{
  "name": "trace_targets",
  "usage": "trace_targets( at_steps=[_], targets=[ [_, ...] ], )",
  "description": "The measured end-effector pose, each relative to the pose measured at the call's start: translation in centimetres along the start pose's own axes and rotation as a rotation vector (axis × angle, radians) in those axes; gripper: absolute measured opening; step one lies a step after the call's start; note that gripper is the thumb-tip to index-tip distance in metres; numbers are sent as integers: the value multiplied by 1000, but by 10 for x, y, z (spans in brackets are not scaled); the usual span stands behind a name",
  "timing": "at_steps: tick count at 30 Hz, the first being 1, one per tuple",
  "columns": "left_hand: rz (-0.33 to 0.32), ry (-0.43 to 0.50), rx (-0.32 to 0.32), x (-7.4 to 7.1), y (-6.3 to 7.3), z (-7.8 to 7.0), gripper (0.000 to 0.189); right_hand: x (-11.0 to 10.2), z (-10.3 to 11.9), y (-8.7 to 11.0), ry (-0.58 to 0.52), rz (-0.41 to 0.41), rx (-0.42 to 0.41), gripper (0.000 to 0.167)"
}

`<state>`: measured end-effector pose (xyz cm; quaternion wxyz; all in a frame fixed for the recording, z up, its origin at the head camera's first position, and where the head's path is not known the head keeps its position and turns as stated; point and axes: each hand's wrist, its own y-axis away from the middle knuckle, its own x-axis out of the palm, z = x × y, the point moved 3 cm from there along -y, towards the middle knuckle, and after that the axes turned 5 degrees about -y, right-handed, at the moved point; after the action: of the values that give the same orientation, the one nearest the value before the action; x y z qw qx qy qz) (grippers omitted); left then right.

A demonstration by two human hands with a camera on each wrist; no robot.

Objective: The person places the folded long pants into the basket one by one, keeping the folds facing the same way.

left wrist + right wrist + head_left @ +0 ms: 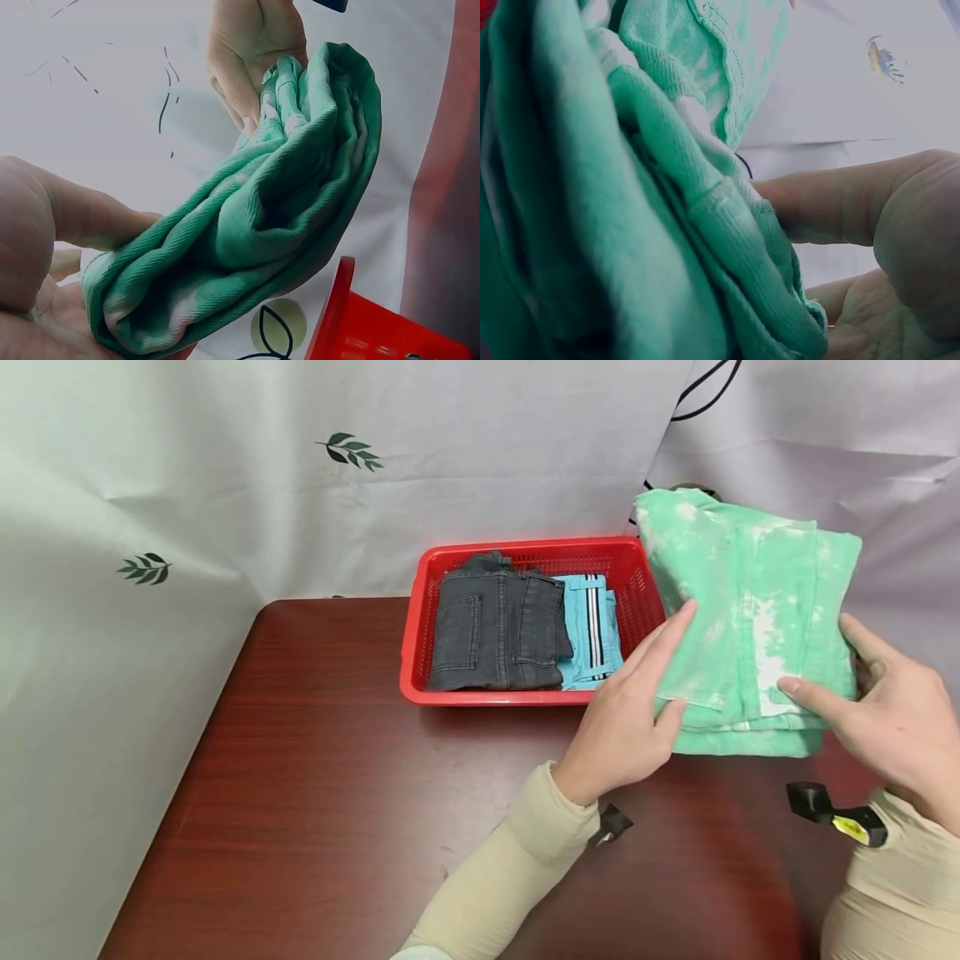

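Observation:
A folded pair of green and white tie-dye pants (780, 610) is held up off the table, beside the right end of a red basket (504, 697). My left hand (626, 714) grips its left edge, thumb on the near face. On the opposite edge my right hand (896, 710) pinches it, with the thumb on top. In the left wrist view the thick folded layers of the pants (240, 217) show end-on between both hands. Close up in the right wrist view, the thumb (840, 199) presses against the green layers (607, 195).
Inside the basket lie folded dark grey jeans (495, 631) and light blue folded clothing (581, 610) with a striped band. The brown table (315, 827) extends left and forward. A white curtain (480, 460) hangs behind, with black cables (708, 397) at upper right.

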<state>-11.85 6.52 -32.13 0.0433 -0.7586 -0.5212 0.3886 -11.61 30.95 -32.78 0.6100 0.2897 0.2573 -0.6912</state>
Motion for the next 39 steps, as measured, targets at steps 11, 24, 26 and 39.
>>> trace_targets(
  at_steps=[11, 24, 26, 39],
  targets=[
    [-50, -17, 34, -12, 2, 4, 82, 0, 15, -1, -7, -44, -57, 89],
    [-90, -8, 47, -24, 5, 12, 82, 11, 24, -6, -92, -54, -60, 88],
    [-95, -12, 41, -26, 5, 13, 82, 13, 25, -6, -104, -69, -70, 88],
    [-129, -41, 47, -42, 8, 20, 82, 27, 39, -11, -251, -151, -159, 81]
  ],
)
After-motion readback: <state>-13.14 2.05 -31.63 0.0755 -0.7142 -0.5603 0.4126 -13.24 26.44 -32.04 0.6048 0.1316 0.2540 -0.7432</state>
